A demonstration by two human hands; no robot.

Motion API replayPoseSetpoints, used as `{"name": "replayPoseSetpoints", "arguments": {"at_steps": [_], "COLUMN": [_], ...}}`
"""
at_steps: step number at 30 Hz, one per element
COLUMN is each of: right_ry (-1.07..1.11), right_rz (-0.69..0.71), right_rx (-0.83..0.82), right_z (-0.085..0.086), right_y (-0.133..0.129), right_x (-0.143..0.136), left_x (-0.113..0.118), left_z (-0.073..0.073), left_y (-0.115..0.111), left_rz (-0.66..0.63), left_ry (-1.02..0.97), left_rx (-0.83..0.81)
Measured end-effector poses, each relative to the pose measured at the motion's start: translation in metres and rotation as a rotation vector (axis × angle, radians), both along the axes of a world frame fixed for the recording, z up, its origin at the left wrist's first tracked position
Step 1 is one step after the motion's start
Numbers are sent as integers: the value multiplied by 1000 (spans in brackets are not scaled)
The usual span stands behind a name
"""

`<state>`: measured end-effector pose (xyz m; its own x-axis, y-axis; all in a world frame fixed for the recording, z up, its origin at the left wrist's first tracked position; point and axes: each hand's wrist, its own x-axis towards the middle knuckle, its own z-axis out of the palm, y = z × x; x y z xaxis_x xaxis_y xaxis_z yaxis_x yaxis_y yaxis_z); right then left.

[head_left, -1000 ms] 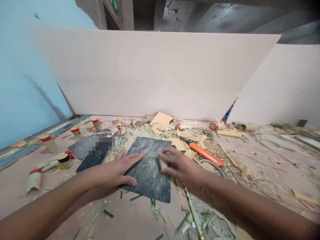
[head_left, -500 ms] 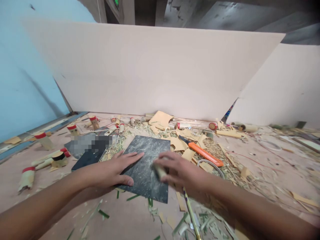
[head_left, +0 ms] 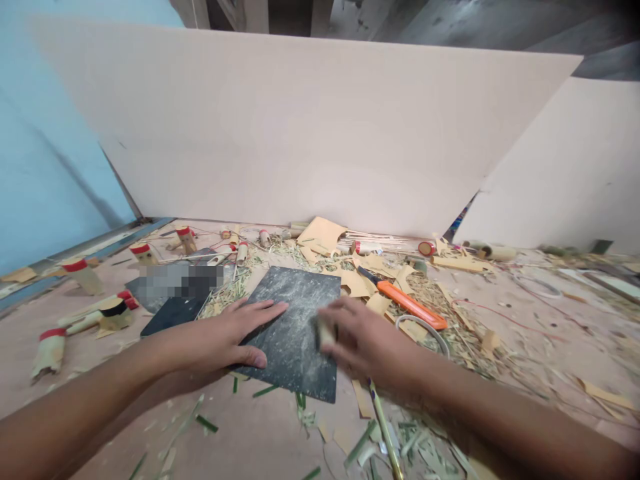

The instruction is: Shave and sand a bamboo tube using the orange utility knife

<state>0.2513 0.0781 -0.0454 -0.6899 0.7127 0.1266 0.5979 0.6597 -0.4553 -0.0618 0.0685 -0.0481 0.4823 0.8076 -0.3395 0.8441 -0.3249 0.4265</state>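
A dark sheet of sandpaper (head_left: pixel 295 307), streaked with pale dust, lies flat on the dusty surface in front of me. My left hand (head_left: pixel 245 333) rests on its left side with the fingers stretched out, pressing it down. Over the sheet's right side, my right hand (head_left: pixel 357 333) is closed around a short piece of bamboo (head_left: pixel 326 331), held against the sandpaper; the hand is slightly blurred. An orange-handled saw or knife (head_left: pixel 410 305) lies just beyond my right hand, beside a pale ring (head_left: pixel 425 330).
Several bamboo pieces with red ends (head_left: pixel 49 352) stand and lie at the left, near a dark flat phone-like slab (head_left: pixel 173 317). Shavings and tan paper scraps (head_left: pixel 323 237) spread around the sheet. A thin yellowish stick (head_left: pixel 385 430) lies at front right. A large pale board (head_left: pixel 300 133) leans behind.
My right hand has shifted slightly to the right across the sandpaper with the bamboo piece. My left hand stays in place on the sheet. The camera view has tilted a little.
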Motion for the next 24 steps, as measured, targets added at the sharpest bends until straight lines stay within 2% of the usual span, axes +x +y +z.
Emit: {"name": "replayPoseSetpoints", "arguments": {"at_steps": [2, 3, 6, 7, 8, 11, 12, 15, 16, 17, 20, 21, 24], "right_ry": [9, 0, -20, -15, 10, 80, 76, 28, 20, 30, 90, 92, 97], "right_rz": [193, 177, -124, -176, -148, 213, 223, -73, -118, -79, 274, 281, -87], "right_rx": [-5, -1, 20, 16, 4, -33, -34, -37, -39, -52, -112, -103, 10], "right_z": [-2, -3, -5, -6, -6, -6, -5, -1, 1, 2, 0, -2, -9], "right_y": [-3, -4, 1, 2, 2, 3, 3, 5, 3, 1, -2, 1, 25], "right_x": [-3, -3, -3, -3, -3, -3, -3, -2, -3, -4, -5, -4, 9], "left_x": [-1, -1, -1, -1, -1, -1, 0, 0, 0, -1, -4, -5, -5], "left_z": [-1, -2, -3, -3, -4, -4, -4, -2, -2, -2, -4, -4, -3], "left_y": [0, 1, 2, 2, 2, 2, 2, 1, 1, 1, 3, 3, 4], "left_rz": [-23, -25, -3, -2, -6, -31, -30, 0, 9, 10, -20, -33, -56], "left_ry": [11, 5, -30, -37, -37, -23, -19, -14, -14, -19, -56, -70, -77], "left_rx": [10, 17, 21, 20, 17, 10, 8, -4, -9, -13, -11, -8, 10]}}
